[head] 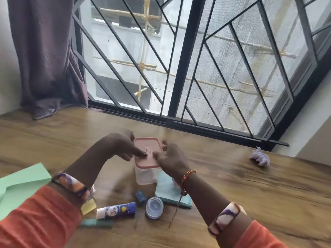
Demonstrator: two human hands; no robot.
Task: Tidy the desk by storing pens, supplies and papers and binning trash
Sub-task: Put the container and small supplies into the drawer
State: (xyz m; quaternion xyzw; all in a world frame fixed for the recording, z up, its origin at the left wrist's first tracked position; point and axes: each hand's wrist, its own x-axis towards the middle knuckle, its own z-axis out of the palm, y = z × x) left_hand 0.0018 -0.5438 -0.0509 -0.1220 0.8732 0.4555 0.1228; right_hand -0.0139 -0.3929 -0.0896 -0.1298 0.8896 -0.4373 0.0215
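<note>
Setting: wooden table [232, 185] under barred window.
Grips: my left hand [121, 145] and right hand [170, 158] lie released on the pink-lidded clear plastic box [147, 153].
Advice: I'd press evenly.

Container lid [147, 151]: pink. Beside the container: glue stick [116, 210] blue and white, envelope [21, 187] green, crumpled paper [260, 156] lilac. Desk [250, 194]: brown woodgrain.
</note>
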